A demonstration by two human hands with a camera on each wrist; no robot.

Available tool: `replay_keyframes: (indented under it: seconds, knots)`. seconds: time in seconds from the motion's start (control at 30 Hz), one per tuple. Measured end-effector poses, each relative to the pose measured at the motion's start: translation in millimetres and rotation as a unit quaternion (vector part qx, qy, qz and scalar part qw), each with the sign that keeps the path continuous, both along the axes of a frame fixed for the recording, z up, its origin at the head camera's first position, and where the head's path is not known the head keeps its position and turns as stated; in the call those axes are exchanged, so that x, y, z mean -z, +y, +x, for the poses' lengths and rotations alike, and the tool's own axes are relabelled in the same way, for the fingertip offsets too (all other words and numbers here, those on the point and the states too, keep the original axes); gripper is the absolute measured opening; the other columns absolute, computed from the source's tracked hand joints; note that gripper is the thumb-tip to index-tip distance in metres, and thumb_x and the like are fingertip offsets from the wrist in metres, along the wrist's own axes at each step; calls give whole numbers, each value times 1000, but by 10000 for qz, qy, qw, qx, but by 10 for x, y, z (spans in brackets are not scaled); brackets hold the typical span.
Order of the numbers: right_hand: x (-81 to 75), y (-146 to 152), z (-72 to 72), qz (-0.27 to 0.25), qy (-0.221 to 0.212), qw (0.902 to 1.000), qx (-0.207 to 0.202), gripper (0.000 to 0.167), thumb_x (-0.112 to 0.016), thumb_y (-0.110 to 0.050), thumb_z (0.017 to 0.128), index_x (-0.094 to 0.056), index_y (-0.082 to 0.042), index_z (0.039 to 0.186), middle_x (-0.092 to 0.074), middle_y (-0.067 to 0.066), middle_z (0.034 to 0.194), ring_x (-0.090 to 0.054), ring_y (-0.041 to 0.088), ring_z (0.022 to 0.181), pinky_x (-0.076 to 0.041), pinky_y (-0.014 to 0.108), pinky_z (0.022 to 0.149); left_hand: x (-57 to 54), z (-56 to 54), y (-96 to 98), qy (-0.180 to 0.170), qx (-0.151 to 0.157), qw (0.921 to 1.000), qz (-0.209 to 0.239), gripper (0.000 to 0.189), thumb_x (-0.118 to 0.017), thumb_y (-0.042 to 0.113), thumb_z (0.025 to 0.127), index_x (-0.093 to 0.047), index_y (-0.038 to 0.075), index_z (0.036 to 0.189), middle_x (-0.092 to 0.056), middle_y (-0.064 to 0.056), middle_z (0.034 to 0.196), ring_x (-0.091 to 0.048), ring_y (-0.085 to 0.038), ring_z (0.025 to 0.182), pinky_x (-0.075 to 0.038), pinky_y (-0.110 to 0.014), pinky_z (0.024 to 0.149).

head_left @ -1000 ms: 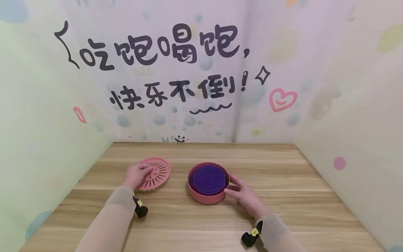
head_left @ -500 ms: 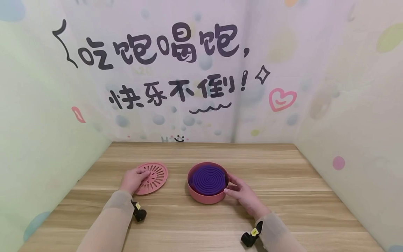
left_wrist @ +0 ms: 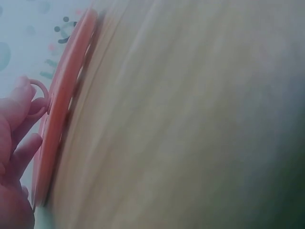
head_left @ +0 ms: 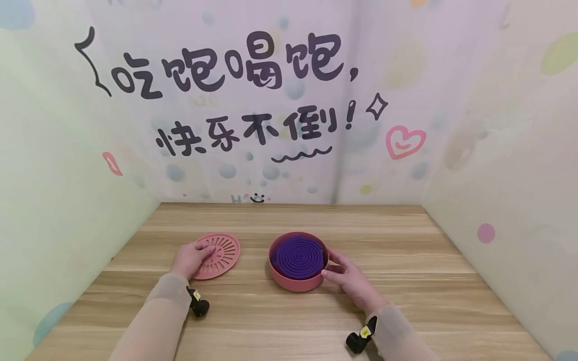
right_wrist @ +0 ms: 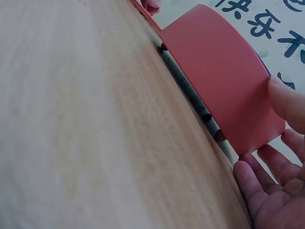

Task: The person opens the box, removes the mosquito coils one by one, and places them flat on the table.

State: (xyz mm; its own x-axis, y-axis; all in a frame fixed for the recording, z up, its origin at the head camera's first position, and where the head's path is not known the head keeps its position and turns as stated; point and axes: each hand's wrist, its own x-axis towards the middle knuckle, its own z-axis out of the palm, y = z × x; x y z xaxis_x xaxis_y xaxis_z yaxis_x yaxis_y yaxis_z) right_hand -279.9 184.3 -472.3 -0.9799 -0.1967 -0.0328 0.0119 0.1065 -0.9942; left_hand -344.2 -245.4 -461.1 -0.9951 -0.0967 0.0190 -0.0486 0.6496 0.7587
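A pink slotted lid lies on the wooden table, left of the middle in the head view. My left hand pinches the small ring handle on its top, as the left wrist view shows. Near the centre stands a round pink mosquito coil box, uncovered. Inside it a purple mosquito coil lies flat, filling most of the width. My right hand holds the box at its right side, thumb near the rim and fingers round the wall. Small dark feet show under the box in the right wrist view.
The table is bounded by a printed curtain at the back and pale side panels. A small black camera sits on each wrist.
My left hand has brought the lid slightly left and nearer, down flat onto the table; in the last half second it barely moves. The right hand and box stay put.
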Motion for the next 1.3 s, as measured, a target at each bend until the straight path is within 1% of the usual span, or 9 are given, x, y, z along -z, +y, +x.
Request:
replay_keyframes:
  seconds: [0.13, 0.3, 0.43, 0.6, 0.8, 0.93, 1.03, 1.2, 1.3]
  knots:
    - [-14, -6, 11, 36, 25, 9999, 90, 69, -73, -18, 86, -40, -17, 148, -35, 18, 150, -47, 32, 126, -41, 47, 101, -1, -12, -6, -22, 83, 10000, 26, 29, -61, 33, 95, -72, 9, 107, -64, -13, 113, -54, -27, 98, -43, -40, 83]
    - [-28, -9, 16, 0, 59, 10000, 74, 68, -72, -15, 87, -40, -16, 148, -34, 18, 150, -47, 32, 126, -41, 48, 101, -62, -5, -7, -45, 187, 9994, 279, 49, -57, 36, 97, -55, 5, 135, -52, -20, 136, -49, -34, 123, -37, -52, 104]
    - [-37, -13, 18, -6, 78, 9999, 70, 67, -72, -15, 87, -41, -16, 147, -34, 17, 150, -47, 32, 125, -42, 46, 101, -221, 32, 61, 128, 172, 9981, 572, 65, -52, 51, 95, -45, 7, 143, -46, -21, 141, -53, -33, 119, -38, -50, 104]
    - [-22, -2, 12, -20, 99, 9999, -40, 69, -71, -14, 88, -38, -14, 149, -34, 18, 150, -46, 33, 126, -41, 44, 101, -374, 142, 305, 293, 390, 9947, 905, 67, -51, 58, 93, -47, 12, 143, -44, -17, 145, -47, -33, 127, -36, -50, 106]
    - [-11, 2, 4, -44, 124, 9998, -149, 71, -70, -15, 88, -36, -13, 150, -34, 19, 150, -44, 34, 127, -41, 44, 102, -275, 287, 766, 444, 997, 9858, 1279, 53, -59, 36, 96, -51, 6, 138, -53, -17, 135, -48, -32, 126, -38, -49, 105]
    - [-2, 3, 7, -54, 128, 9998, -172, 71, -70, -15, 88, -35, -13, 150, -34, 18, 150, -44, 34, 128, -40, 44, 102, -146, 391, 1050, -75, 1413, 9713, 1910, 62, -64, 33, 93, -41, 8, 144, -45, -19, 142, -43, -33, 130, -36, -52, 106]
    - [-3, 7, 12, -45, 134, 9997, -183, 71, -70, -15, 89, -35, -13, 150, -34, 18, 151, -43, 35, 128, -41, 44, 102, -78, 433, 1219, -359, 1840, 9535, 2361, 76, -67, 28, 91, -26, 5, 150, -33, -23, 150, -35, -38, 136, -31, -55, 108]
    - [-11, 1, 18, -31, 102, 9999, -112, 71, -70, -16, 89, -35, -14, 150, -35, 19, 150, -43, 35, 129, -41, 45, 102, 28, 400, 1359, -575, 2565, 9240, 2777, 95, -72, 19, 87, -6, 3, 154, -14, -21, 158, -17, -35, 143, -19, -48, 114]
    - [-20, -8, 15, -17, 91, 9999, -80, 70, -70, -16, 89, -36, -15, 150, -35, 18, 150, -44, 35, 129, -40, 47, 103, 74, 384, 1388, -538, 2773, 9186, 2765, 100, -74, 17, 85, -3, 4, 154, -6, -16, 160, -8, -30, 145, -12, -45, 116]
